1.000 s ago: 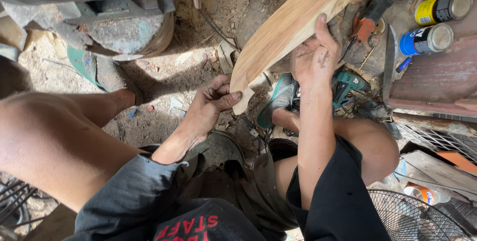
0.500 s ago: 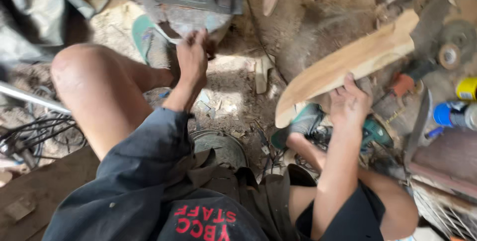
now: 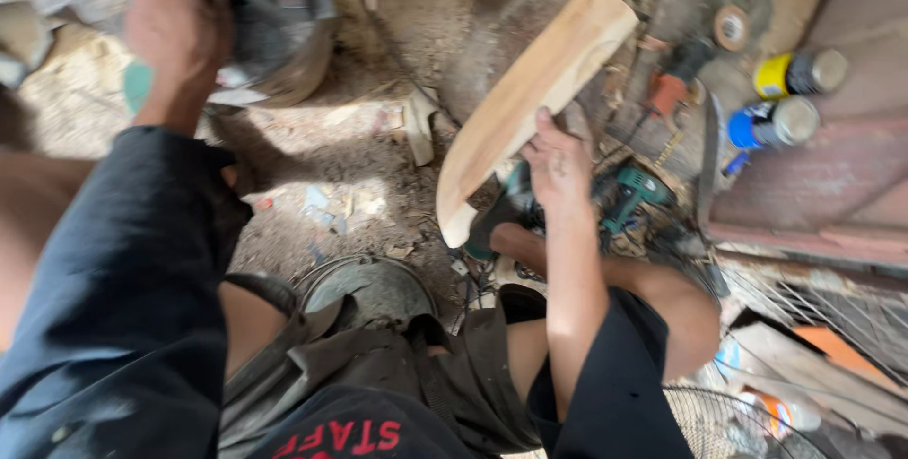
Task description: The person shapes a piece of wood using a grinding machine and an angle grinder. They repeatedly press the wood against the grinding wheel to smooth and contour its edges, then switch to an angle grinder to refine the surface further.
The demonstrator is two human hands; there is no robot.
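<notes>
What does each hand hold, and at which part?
The right hand grips the curved wooden board near its lower end. The left hand is blurred; its hold cannot be told.

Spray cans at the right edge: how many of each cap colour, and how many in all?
Yellow-capped spray can: 1
Blue-capped spray can: 1
Total: 2
Both lie on their sides beyond the wooden board that the right hand holds; the left hand reaches to the upper left, blurred.
</notes>
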